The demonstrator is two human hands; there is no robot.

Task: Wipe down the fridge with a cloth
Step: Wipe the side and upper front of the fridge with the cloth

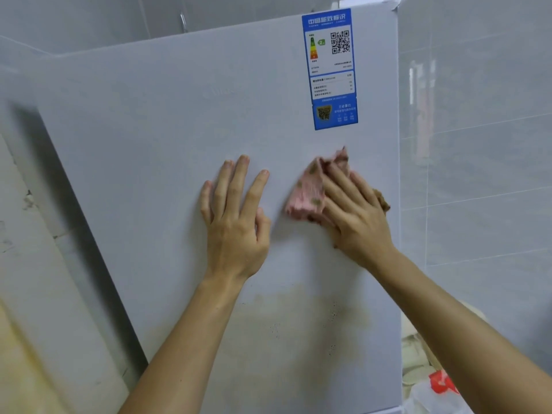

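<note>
The tall white flat-fronted fridge (155,124) is filling most of the view, and both bare hands are resting on its front panel. The left hand (236,225) is lying flat against the middle of the panel, its fingers (222,186) straight, spread and pointing up, holding nothing. The right hand (358,219) is pressing a crumpled pink cloth with brown patches (307,195) against the panel, just beside the left hand and near the fridge's right edge. Its fingers (340,186) are lying fairly straight across the cloth, pushing it onto the surface rather than curling round it; the thumb is hidden. The cloth is blurred, so the brown patches may be a print or dirt. Part of it is sticking out above the fingertips and part is spilling out to the left of the hand.

A blue-and-white rectangular energy label sticker (331,70) is sitting near the fridge's top right corner, directly above the cloth and apart from it. A yellowish-brown stain with dark specks (283,324) is spreading across the lower part of the panel, below both hands. A pale grey glossy tiled wall (478,150) is standing to the right of the fridge, and crumpled pale plastic bags (427,395) with a red piece (442,382) are lying by the fridge's lower right corner.
</note>
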